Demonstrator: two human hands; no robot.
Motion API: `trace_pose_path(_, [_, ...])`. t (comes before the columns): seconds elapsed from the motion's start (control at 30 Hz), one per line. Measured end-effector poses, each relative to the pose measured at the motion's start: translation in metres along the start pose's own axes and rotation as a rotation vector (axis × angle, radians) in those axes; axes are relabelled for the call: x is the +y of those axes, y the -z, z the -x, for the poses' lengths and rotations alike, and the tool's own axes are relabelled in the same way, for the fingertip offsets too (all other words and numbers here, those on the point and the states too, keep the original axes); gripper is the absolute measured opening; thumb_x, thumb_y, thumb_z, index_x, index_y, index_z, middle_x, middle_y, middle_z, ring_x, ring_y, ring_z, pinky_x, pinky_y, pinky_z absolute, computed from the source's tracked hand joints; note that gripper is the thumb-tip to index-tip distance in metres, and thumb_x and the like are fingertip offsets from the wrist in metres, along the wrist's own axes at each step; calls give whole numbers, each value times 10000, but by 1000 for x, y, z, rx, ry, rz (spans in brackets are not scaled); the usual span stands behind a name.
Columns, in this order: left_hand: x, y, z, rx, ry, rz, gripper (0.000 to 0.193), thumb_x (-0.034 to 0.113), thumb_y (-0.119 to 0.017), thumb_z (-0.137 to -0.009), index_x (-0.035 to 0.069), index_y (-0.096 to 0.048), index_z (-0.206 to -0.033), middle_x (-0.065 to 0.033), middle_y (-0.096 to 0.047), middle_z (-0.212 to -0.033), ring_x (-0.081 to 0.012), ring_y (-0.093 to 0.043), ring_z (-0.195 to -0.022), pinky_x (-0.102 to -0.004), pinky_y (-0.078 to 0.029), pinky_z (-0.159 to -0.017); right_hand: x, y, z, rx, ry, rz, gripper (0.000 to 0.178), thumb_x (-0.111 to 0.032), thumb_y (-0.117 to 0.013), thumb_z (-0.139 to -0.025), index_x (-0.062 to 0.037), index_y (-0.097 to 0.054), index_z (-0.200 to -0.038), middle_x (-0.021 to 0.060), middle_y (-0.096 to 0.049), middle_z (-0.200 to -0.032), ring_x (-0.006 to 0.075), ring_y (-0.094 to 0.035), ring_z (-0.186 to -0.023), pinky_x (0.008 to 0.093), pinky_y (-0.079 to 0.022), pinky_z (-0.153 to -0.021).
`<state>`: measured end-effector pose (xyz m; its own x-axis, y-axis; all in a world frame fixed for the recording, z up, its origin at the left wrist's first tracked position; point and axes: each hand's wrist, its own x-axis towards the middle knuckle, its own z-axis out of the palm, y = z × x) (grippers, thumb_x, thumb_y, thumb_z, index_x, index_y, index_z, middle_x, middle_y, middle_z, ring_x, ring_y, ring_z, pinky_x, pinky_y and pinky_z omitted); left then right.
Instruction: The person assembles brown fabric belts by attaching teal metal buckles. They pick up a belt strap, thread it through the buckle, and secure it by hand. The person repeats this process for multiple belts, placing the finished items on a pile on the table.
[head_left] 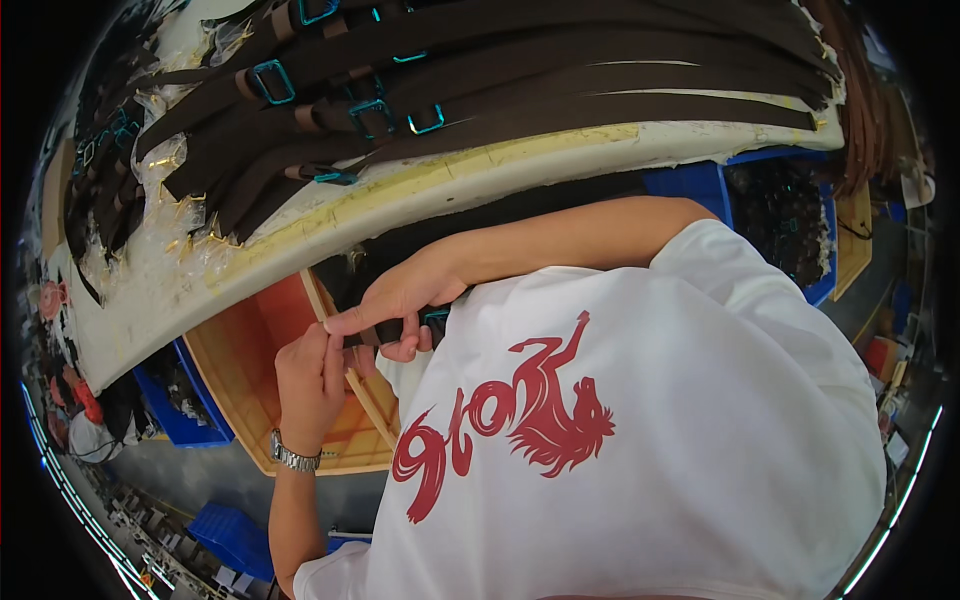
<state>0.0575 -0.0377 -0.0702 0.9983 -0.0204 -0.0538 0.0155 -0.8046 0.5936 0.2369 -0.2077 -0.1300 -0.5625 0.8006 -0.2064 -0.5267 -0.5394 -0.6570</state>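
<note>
Dark brown strap (385,330) with teal buckle (436,318) is pinched at frame centre: right hand (400,300) closed over it, left hand (308,375) gripping its end, likely for threading. Finished straps (480,110) are laid across the surface (300,235), upper frame.

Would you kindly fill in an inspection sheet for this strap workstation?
Surface: pale padded board, yellowed along its edge.
Job's things: short dark strap piece with teal buckle held between both hands.
Clutter: many dark straps with teal buckles laid in rows on the board; crinkled clear plastic at its left.
Grips: left hand and right hand pinch the piece.
Cables: nothing seen.
Surroundings: orange wooden tray below, blue bins, a white printed shirt.
</note>
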Motion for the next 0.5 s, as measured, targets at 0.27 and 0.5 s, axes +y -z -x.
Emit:
trace_pose_path(0.27, [13,-15,35,428,703,1183,358,291,-559,-1118,58,-583,-848,27,-457,-544,-56,-354,-422,-249,-272,-400,-22,-40,33,571,261,1094,475,-152,-794,-919,15,-523,-1272,192,-716,-1027,401,-731,-954,474,-547,-764])
trace_pose_path(0.5, [53,-15,33,572,726,1298,356,275,-543,-1119,26,-603,-872,20,-454,-541,-66,-362,-430,-257,-293,-413,-8,-59,45,789,568,1408,366,-120,-783,-918,-64,-487,-1127,142,-629,-1002,369,-677,-914,479,-529,-794])
